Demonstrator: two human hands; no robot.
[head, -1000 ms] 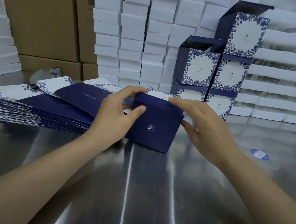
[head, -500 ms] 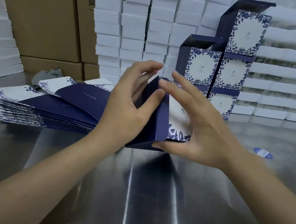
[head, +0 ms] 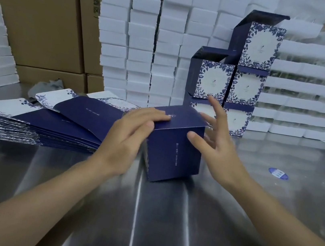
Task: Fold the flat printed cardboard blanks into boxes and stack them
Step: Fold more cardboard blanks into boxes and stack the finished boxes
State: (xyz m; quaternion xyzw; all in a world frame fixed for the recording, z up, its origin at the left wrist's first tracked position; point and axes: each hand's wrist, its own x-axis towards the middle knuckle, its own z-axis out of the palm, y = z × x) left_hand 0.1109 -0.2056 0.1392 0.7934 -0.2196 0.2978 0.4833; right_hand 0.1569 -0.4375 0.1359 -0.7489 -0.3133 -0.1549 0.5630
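Atop the table [head: 143,215], left hand [head: 128,136] and right hand [head: 218,150], fingers uncurled, touch navy box [head: 174,152], lettering unreadable.

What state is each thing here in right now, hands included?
Box being folded: erected, standing upright, top flap down.
Flat blanks: unfolded, piled, top ones fanned.
Finished boxes: stacked, top two with lids up.
Left hand: fingers straight, pressing the box top.
Right hand: fingers spread, thumb on the box's front.

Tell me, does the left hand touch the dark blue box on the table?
Touching. The head view shows the left hand lying flat on the top panel of the box, with no gap between them.
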